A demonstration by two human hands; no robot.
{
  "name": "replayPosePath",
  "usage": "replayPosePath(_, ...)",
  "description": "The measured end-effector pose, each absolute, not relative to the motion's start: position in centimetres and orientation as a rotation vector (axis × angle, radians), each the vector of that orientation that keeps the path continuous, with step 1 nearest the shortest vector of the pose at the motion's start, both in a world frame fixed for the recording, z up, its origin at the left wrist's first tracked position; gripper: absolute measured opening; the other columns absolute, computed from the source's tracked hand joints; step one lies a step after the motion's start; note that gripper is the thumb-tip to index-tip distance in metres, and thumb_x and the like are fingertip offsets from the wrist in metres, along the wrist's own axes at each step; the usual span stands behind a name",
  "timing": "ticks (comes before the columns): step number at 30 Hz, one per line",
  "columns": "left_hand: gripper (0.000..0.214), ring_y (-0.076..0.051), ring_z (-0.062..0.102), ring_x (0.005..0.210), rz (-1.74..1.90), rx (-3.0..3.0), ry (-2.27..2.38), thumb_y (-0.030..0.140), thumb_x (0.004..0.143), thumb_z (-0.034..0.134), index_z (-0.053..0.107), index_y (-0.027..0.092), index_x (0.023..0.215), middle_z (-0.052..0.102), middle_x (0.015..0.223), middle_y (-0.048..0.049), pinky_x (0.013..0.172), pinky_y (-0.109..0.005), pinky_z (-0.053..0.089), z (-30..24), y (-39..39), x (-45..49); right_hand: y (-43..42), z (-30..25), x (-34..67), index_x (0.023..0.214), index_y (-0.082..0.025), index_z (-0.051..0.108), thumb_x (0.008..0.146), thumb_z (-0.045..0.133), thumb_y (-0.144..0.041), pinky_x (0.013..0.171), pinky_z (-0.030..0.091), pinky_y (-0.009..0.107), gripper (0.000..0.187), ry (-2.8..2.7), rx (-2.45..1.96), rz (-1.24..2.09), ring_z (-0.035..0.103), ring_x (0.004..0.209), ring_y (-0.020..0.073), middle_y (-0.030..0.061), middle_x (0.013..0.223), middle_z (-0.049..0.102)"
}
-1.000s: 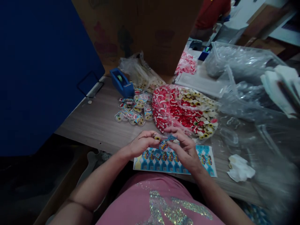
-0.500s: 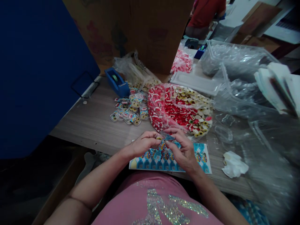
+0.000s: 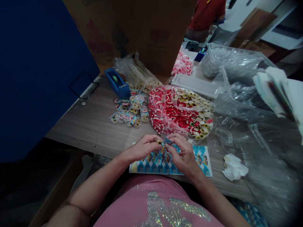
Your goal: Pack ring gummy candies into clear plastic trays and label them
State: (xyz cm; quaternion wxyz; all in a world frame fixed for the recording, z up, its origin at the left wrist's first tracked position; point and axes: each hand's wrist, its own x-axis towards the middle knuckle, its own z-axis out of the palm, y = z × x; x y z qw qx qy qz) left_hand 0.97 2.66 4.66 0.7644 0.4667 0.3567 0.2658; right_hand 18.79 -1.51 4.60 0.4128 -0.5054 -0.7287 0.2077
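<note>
My left hand (image 3: 139, 148) and my right hand (image 3: 183, 154) meet over the near edge of the wooden table (image 3: 94, 123). Both pinch one small clear packet (image 3: 163, 143) with a yellow candy piece and a blue printed card in it. Under the hands lies a blue printed card sheet (image 3: 201, 160) with rows of small pictures. Just beyond them sits a clear plastic bag (image 3: 180, 110) full of red, white and yellow candy pieces.
A heap of finished small packets (image 3: 129, 112) lies left of the bag, beside a blue tape dispenser (image 3: 116, 82). A cardboard box (image 3: 142, 28) and a blue panel (image 3: 35, 63) stand behind. Clear plastic trays and bags (image 3: 236, 66) crowd the right. A crumpled tissue (image 3: 234, 167) lies near the edge. A person in red (image 3: 205, 15) is far back.
The view shifted slightly. Both hands stay together on the small packet, fingers working it, a little lower in the picture.
</note>
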Motion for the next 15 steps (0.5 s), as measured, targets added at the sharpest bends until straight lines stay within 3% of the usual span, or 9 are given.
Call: replayPosePath(15, 0.011, -0.009, 0.044, 0.062, 0.556, 1.040, 0.800, 0.022, 0.069, 0.061, 0.063, 0.015, 0.077, 0.055, 0.068, 0.0034, 0.065, -0.024, 0.036, 4.50, 2.07, 0.55, -1.87, 4.17, 17.83, 0.082, -0.021, 0.056, 0.086, 0.057, -0.011, 0.081, 0.045, 0.038, 0.011, -1.860, -1.245, 0.332, 0.063, 0.087, 0.0190, 0.0035, 0.089, 0.066)
